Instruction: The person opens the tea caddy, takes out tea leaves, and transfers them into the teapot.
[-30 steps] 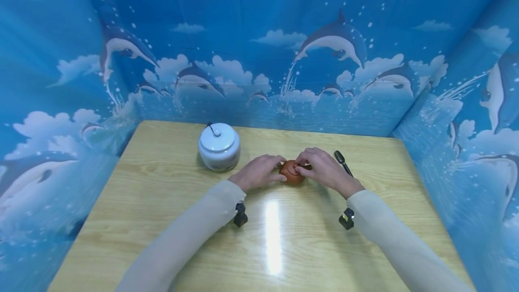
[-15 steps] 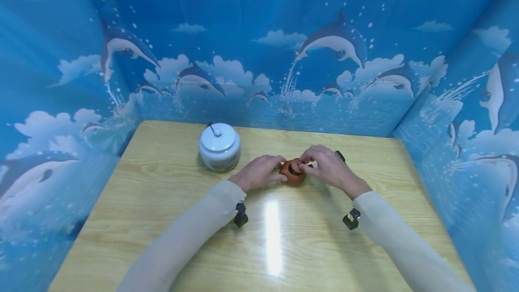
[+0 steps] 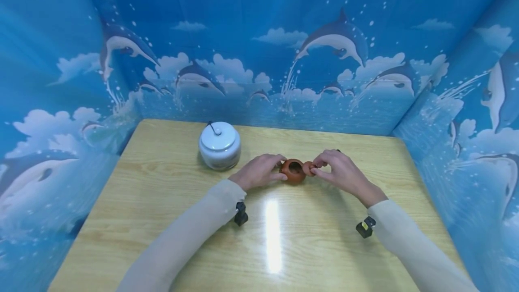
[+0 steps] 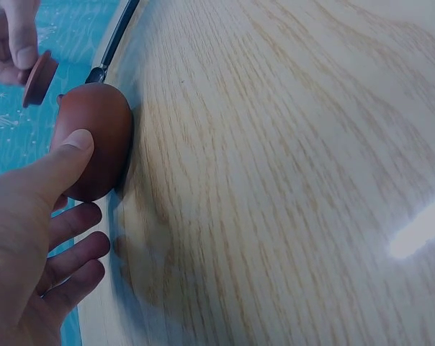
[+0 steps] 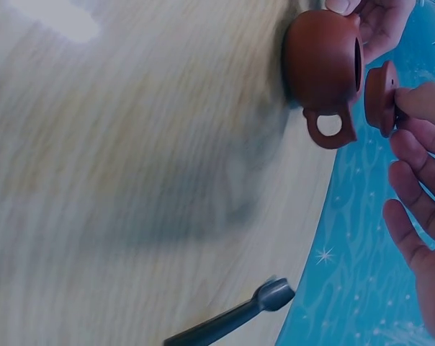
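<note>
A small reddish-brown clay teapot (image 3: 291, 176) stands upright on the wooden table with its round mouth uncovered. My left hand (image 3: 259, 172) steadies it from the left, thumb on the near side and fingers on the far side. Pinched by its knob in my right hand (image 3: 342, 174) is the teapot's lid (image 3: 307, 168), raised off the mouth and tilted, to the right of the opening. In the right wrist view a gap shows between the lid (image 5: 379, 101) and the pot, and the loop handle (image 5: 324, 135) points toward the right arm's side.
A white lidded ceramic jar (image 3: 219, 150) stands at the back left of the table (image 3: 182, 238). A dark, slim tool (image 5: 228, 317) with a scoop-like end lies right of the teapot, mostly hidden by my right hand in the head view. Dolphin-print curtains (image 3: 243, 57) enclose the table.
My right hand has lifted the lid off the teapot and moved it to the right, exposing the mouth. My left hand has stayed on the pot.
</note>
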A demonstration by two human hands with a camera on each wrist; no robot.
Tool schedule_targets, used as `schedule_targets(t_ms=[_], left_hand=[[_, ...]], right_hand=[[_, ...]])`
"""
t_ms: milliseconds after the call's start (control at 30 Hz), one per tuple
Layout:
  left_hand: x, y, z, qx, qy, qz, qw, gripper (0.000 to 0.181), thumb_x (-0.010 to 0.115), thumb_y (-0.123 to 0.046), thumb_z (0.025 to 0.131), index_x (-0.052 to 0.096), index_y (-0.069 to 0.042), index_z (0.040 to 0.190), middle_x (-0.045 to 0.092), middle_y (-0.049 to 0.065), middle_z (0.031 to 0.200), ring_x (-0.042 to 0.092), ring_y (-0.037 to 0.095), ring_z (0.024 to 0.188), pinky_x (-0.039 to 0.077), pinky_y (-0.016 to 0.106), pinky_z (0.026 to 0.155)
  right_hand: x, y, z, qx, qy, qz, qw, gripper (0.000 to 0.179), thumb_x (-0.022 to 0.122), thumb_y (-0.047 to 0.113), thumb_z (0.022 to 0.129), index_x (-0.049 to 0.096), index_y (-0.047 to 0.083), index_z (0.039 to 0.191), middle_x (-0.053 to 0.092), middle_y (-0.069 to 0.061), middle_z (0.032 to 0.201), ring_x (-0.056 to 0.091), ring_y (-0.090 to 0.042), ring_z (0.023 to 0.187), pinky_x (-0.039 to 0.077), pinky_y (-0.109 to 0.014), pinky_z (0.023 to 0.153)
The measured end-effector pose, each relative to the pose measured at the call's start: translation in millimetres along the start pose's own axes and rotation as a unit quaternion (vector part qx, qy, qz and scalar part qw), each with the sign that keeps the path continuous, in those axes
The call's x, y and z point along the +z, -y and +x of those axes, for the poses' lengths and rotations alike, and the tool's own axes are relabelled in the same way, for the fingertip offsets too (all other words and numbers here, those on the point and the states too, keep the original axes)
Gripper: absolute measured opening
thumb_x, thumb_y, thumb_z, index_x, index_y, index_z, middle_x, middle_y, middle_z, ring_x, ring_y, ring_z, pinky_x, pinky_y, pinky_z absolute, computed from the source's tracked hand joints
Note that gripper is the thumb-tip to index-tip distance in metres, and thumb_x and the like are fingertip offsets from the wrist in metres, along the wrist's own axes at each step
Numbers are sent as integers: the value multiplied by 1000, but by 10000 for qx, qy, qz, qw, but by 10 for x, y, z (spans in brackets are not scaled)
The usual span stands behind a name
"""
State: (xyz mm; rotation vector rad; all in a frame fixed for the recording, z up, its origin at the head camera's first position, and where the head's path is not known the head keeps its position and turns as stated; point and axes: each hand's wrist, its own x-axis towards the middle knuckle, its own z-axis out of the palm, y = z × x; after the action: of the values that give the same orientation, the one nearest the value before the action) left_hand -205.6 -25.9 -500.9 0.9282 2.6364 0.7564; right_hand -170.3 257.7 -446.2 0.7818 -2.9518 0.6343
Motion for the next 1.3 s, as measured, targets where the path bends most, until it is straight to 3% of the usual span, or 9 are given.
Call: schedule_targets(t_ms=[567, 1300], left_hand=[[13, 20, 16, -3, -4, -118, 9999, 59, 75, -45, 103, 61, -16, 152, 73, 3, 140, 70, 17, 127, 59, 36, 110], [-35, 8, 8, -27, 339, -99, 9994, 64, 65, -41, 110, 46, -16, 166, 59, 7, 161, 57, 25, 148, 49, 41, 125]], right_hand=[[86, -181, -369, 226, 102, 8, 9997, 13, 84, 19, 97, 81, 13, 107, 76, -1, 103, 70, -20, 95, 62, -45, 83], [307, -276, -517, 151, 357, 107, 9992, 10, 86, 23, 97, 81, 21, 106, 75, 10, 101, 71, -15, 98, 63, -45, 89]])
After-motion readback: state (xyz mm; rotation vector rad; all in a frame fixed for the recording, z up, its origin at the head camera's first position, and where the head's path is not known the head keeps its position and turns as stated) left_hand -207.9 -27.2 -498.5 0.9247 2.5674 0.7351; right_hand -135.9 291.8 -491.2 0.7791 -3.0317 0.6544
